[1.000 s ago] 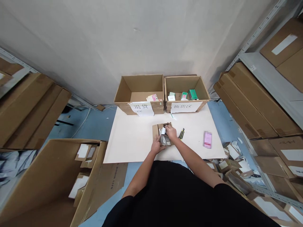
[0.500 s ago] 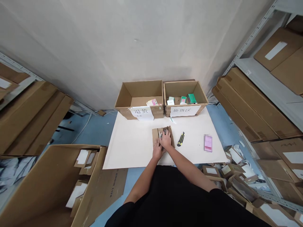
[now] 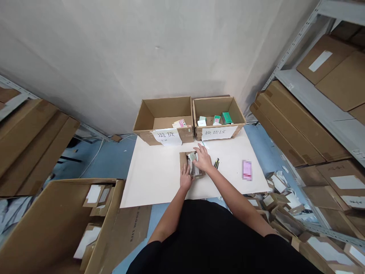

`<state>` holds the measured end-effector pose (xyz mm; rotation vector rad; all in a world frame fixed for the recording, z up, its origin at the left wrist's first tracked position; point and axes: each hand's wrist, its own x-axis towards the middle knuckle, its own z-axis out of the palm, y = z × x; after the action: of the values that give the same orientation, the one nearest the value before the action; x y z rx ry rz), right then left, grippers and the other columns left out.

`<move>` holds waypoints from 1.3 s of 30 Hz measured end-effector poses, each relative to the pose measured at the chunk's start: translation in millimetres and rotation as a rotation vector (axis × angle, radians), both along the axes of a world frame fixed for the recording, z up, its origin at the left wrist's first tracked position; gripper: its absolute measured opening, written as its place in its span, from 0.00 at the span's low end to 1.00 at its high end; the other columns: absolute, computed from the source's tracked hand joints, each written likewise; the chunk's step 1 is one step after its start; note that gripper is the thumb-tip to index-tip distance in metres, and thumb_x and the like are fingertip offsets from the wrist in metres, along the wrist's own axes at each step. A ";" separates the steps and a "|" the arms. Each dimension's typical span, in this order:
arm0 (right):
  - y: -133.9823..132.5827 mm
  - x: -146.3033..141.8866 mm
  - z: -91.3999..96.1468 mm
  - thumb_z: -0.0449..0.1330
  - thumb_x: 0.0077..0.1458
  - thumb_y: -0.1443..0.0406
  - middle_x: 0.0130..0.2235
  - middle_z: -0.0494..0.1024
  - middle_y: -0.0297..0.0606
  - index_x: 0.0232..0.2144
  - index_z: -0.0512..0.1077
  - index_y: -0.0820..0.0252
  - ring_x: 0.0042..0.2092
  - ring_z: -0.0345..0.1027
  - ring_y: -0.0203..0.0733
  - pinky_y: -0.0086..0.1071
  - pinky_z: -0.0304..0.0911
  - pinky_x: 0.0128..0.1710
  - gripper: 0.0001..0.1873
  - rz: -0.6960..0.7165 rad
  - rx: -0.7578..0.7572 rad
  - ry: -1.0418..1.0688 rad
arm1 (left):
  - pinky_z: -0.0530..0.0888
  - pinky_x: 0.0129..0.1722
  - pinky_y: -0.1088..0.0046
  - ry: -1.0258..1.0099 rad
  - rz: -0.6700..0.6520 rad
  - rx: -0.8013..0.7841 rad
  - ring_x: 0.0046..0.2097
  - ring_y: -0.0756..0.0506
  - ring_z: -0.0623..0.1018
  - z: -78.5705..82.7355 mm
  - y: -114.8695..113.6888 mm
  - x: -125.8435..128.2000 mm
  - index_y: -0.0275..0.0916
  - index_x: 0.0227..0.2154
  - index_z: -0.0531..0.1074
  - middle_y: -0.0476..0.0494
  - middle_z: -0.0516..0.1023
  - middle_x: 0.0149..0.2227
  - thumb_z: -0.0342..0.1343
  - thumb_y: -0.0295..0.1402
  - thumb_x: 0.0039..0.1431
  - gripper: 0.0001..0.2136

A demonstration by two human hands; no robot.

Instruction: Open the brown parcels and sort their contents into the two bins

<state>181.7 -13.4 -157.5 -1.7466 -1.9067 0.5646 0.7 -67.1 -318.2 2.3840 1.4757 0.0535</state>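
Note:
A small cardboard box (image 3: 183, 156) lies opened on the white table, with whitish and grey contents (image 3: 192, 159) showing inside; I cannot make out what they are. My left hand (image 3: 186, 179) rests against the near left side of this box, fingers stretched out. Over the right side of the box is my right hand (image 3: 203, 157), its fingers spread and nothing visible in its grasp. A black and yellow utility knife (image 3: 217, 163) lies just right of my right wrist, partly covered by it.
Two large cardboard boxes with paper signs, the left one (image 3: 145, 135) and the right one (image 3: 238, 129), stand at the table's back and hold small packages. A blurred pink item (image 3: 247, 170) lies at right. A big open carton (image 3: 119, 190) stands left; shelves flank both sides.
My right hand has lifted off the box's middle and moved toward its far right side, fingers opening and uncovering the contents. My left hand stays at the box. The view has shifted slightly.

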 end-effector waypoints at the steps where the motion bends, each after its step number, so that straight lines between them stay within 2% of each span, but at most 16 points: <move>1: 0.8 5.8 11.3 0.63 0.51 0.67 0.74 0.55 0.46 0.65 0.65 0.55 0.73 0.46 0.60 0.52 0.61 0.65 0.37 -0.001 0.031 0.019 | 0.45 0.74 0.41 0.016 -0.002 0.004 0.78 0.29 0.37 1.2 4.2 -3.8 0.38 0.53 0.81 0.38 0.51 0.77 0.63 0.39 0.61 0.20; 5: 4.0 36.1 47.4 0.64 0.50 0.66 0.70 0.63 0.45 0.62 0.68 0.54 0.68 0.57 0.57 0.50 0.62 0.65 0.35 -0.015 0.120 0.074 | 0.47 0.75 0.44 0.062 0.010 0.004 0.78 0.28 0.39 8.6 18.2 -29.5 0.40 0.41 0.86 0.41 0.53 0.77 0.66 0.38 0.57 0.11; 7: 6.9 51.3 54.3 0.63 0.51 0.65 0.64 0.71 0.44 0.60 0.69 0.53 0.63 0.65 0.55 0.48 0.65 0.62 0.32 -0.035 0.120 0.089 | 0.48 0.74 0.44 0.071 0.021 0.008 0.78 0.27 0.41 12.2 21.8 -48.7 0.41 0.37 0.86 0.42 0.54 0.76 0.67 0.37 0.57 0.08; 9: 12.0 61.4 50.0 0.63 0.52 0.64 0.59 0.76 0.42 0.57 0.71 0.53 0.57 0.70 0.54 0.45 0.67 0.57 0.29 -0.071 0.084 0.078 | 0.50 0.74 0.44 0.082 0.048 0.014 0.78 0.27 0.42 15.4 22.7 -71.7 0.41 0.34 0.87 0.43 0.56 0.76 0.67 0.36 0.56 0.07; 12: 23.8 59.4 21.6 0.64 0.53 0.63 0.55 0.78 0.40 0.54 0.73 0.52 0.52 0.73 0.52 0.41 0.68 0.53 0.25 -0.082 -0.034 0.000 | 0.53 0.74 0.43 0.105 0.131 0.020 0.77 0.26 0.44 20.5 20.9 -110.7 0.42 0.32 0.86 0.43 0.60 0.75 0.66 0.35 0.55 0.05; 16: 38.3 27.3 -40.5 0.66 0.53 0.64 0.54 0.79 0.40 0.55 0.73 0.54 0.52 0.74 0.49 0.36 0.66 0.52 0.25 0.070 -0.267 -0.094 | 0.57 0.72 0.43 0.127 0.257 -0.002 0.77 0.24 0.47 29.7 17.7 -155.1 0.41 0.31 0.86 0.41 0.62 0.74 0.65 0.34 0.56 0.05; 19: 40.6 2.9 -81.6 0.68 0.50 0.67 0.57 0.78 0.42 0.57 0.73 0.55 0.56 0.72 0.50 0.36 0.65 0.56 0.30 0.209 -0.383 -0.090 | 0.58 0.72 0.44 0.113 0.283 0.001 0.76 0.24 0.49 38.3 14.9 -170.6 0.40 0.34 0.86 0.38 0.64 0.72 0.64 0.32 0.55 0.06; 21: 38.5 -3.8 -99.9 0.70 0.50 0.66 0.60 0.75 0.44 0.60 0.72 0.56 0.60 0.70 0.52 0.39 0.64 0.59 0.34 0.225 -0.355 -0.024 | 0.61 0.70 0.43 0.074 0.303 0.005 0.76 0.24 0.50 44.9 11.9 -172.1 0.41 0.39 0.85 0.37 0.65 0.71 0.63 0.29 0.53 0.11; 25: 26.5 8.8 -118.4 0.70 0.53 0.60 0.64 0.71 0.46 0.63 0.70 0.55 0.64 0.67 0.51 0.42 0.62 0.64 0.35 0.125 -0.233 0.175 | 0.65 0.68 0.44 -0.071 0.453 0.084 0.74 0.26 0.56 60.9 4.4 -155.1 0.41 0.55 0.79 0.36 0.68 0.69 0.59 0.25 0.50 0.27; 27: 16.1 19.7 -124.0 0.68 0.55 0.58 0.63 0.72 0.46 0.63 0.70 0.54 0.61 0.70 0.51 0.42 0.65 0.62 0.33 0.037 -0.236 0.203 | 0.64 0.69 0.48 -0.160 0.549 0.183 0.71 0.30 0.62 70.6 4.2 -133.5 0.40 0.60 0.75 0.34 0.70 0.67 0.56 0.25 0.54 0.28; 29: 4.9 26.3 -129.2 0.67 0.56 0.58 0.63 0.72 0.45 0.63 0.69 0.52 0.55 0.74 0.49 0.41 0.68 0.57 0.33 -0.039 -0.268 0.197 | 0.65 0.68 0.53 -0.239 0.574 0.240 0.67 0.34 0.68 80.3 9.7 -101.3 0.40 0.61 0.74 0.34 0.72 0.64 0.53 0.26 0.60 0.25; 31: -4.2 26.2 -133.9 0.67 0.56 0.58 0.61 0.75 0.44 0.63 0.68 0.52 0.49 0.77 0.47 0.40 0.70 0.54 0.33 -0.091 -0.284 0.186 | 0.68 0.66 0.57 -0.284 0.467 0.176 0.64 0.37 0.71 87.9 21.6 -61.1 0.43 0.61 0.74 0.36 0.74 0.61 0.50 0.29 0.66 0.22; 34: -10.6 17.5 -138.0 0.61 0.61 0.61 0.52 0.81 0.40 0.63 0.67 0.53 0.45 0.78 0.44 0.39 0.69 0.53 0.28 -0.152 -0.260 0.190 | 0.72 0.61 0.60 -0.248 0.275 -0.022 0.63 0.37 0.72 92.2 46.9 -0.2 0.44 0.66 0.69 0.37 0.72 0.64 0.53 0.35 0.67 0.25; 37: -12.5 9.9 -137.7 0.56 0.64 0.65 0.45 0.82 0.37 0.63 0.66 0.54 0.42 0.78 0.44 0.38 0.69 0.52 0.25 -0.197 -0.231 0.204 | 0.73 0.58 0.60 -0.143 0.291 -0.173 0.61 0.34 0.74 88.4 70.3 40.4 0.42 0.67 0.67 0.33 0.71 0.64 0.56 0.40 0.66 0.27; 39: -14.1 8.7 -135.9 0.54 0.63 0.66 0.45 0.82 0.38 0.61 0.68 0.55 0.43 0.78 0.44 0.38 0.69 0.52 0.24 -0.203 -0.203 0.210 | 0.74 0.56 0.61 -0.102 0.346 -0.236 0.58 0.35 0.77 83.2 80.3 50.8 0.41 0.63 0.71 0.33 0.75 0.61 0.55 0.39 0.67 0.23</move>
<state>190.5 -27.5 -293.4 -1.8953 -1.5525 0.8517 51.5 13.2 -235.0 1.8961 1.7232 0.0772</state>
